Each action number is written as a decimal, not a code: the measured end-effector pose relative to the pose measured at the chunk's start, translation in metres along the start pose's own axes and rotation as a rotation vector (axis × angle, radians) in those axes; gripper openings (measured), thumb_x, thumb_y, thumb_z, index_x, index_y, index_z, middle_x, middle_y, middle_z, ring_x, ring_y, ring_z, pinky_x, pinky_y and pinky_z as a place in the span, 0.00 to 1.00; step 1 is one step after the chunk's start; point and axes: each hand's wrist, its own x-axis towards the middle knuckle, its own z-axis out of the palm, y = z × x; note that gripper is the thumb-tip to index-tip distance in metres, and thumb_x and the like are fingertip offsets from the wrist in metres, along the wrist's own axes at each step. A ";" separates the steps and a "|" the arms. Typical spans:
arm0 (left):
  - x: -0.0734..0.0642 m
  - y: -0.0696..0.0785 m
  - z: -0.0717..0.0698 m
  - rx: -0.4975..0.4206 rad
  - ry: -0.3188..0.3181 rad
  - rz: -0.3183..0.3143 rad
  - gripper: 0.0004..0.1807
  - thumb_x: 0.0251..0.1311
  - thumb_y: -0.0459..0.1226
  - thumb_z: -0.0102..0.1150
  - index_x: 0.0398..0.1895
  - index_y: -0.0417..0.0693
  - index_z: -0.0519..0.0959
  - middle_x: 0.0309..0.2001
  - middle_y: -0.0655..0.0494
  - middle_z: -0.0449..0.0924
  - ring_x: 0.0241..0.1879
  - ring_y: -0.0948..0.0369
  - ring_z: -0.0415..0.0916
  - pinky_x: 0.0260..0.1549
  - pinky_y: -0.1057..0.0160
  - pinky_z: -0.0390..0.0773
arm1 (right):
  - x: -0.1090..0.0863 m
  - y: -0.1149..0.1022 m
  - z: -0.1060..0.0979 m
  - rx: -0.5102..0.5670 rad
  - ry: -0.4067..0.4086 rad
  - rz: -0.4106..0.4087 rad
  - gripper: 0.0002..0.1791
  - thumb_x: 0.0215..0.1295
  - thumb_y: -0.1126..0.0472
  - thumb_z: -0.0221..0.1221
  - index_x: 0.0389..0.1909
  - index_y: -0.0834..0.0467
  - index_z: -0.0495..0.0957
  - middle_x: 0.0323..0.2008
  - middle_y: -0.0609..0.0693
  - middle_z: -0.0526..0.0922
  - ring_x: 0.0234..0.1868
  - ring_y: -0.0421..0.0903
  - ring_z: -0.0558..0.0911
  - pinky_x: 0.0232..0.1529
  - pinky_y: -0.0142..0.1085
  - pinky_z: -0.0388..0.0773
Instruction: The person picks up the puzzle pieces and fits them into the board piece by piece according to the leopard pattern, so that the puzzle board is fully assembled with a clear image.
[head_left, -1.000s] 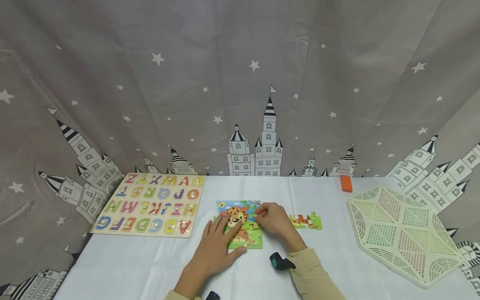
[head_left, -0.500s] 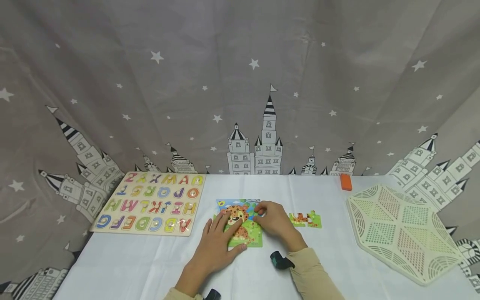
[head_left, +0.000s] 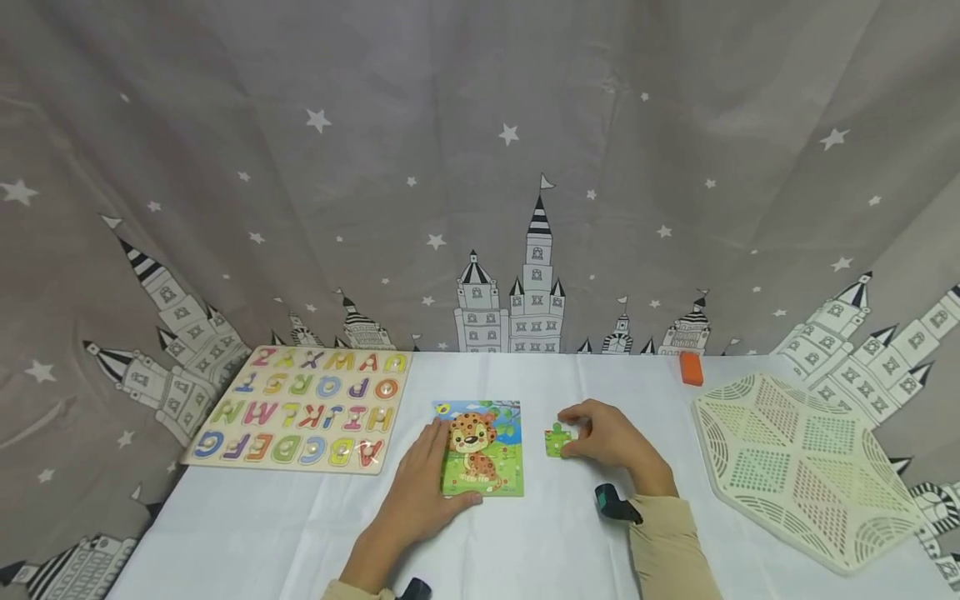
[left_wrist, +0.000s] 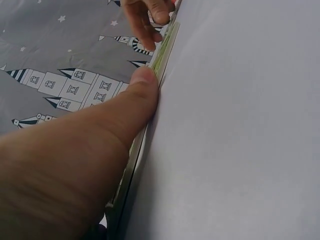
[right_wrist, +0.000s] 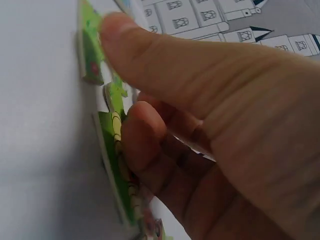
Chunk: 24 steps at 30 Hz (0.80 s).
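My left hand (head_left: 418, 492) lies at the lower left of a leopard jigsaw puzzle (head_left: 480, 467), fingers straight along its left side. In the left wrist view, the left thumb (left_wrist: 142, 92) rests against the puzzle's near edge. Right of the puzzle, my right hand (head_left: 611, 437) pinches a green puzzle piece (head_left: 556, 442) with its thumb and curled fingers. The right wrist view shows the thumb over a green piece (right_wrist: 91, 55) with a red dot. A second green part with a striped yellow tail (right_wrist: 117, 135) lies by the curled fingertips; the hand hides the rest.
An alphabet board (head_left: 300, 408) lies on the left of the white tablecloth (head_left: 525, 550). On the right is a cream hexagonal pegboard (head_left: 806, 471), with an orange block (head_left: 692, 368) behind it. A grey castle-print curtain (head_left: 480, 167) rises behind the table.
My right hand has left the puzzle's right edge and moved right to the loose pieces; a green piece now shows farther left. My left fingers have slid off the picture to its left edge.
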 end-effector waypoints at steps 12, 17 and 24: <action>-0.001 -0.002 -0.007 -0.061 -0.009 -0.034 0.72 0.43 0.60 0.78 0.82 0.39 0.44 0.82 0.40 0.48 0.81 0.41 0.48 0.78 0.39 0.53 | -0.003 -0.008 0.006 -0.103 0.003 -0.032 0.29 0.45 0.59 0.81 0.52 0.51 0.84 0.48 0.47 0.82 0.47 0.46 0.78 0.57 0.52 0.78; -0.002 -0.005 -0.010 -0.087 -0.004 -0.034 0.70 0.44 0.57 0.79 0.82 0.38 0.46 0.81 0.38 0.52 0.79 0.40 0.51 0.78 0.40 0.55 | -0.002 -0.011 0.006 -0.058 -0.005 -0.043 0.25 0.49 0.63 0.78 0.48 0.50 0.81 0.40 0.45 0.81 0.42 0.45 0.77 0.51 0.45 0.77; -0.003 -0.006 -0.010 -0.088 -0.005 -0.019 0.66 0.47 0.58 0.77 0.81 0.37 0.51 0.80 0.37 0.54 0.79 0.40 0.53 0.78 0.41 0.57 | 0.001 -0.013 0.009 0.079 0.005 -0.101 0.09 0.65 0.65 0.67 0.43 0.50 0.83 0.31 0.44 0.82 0.31 0.40 0.79 0.34 0.33 0.76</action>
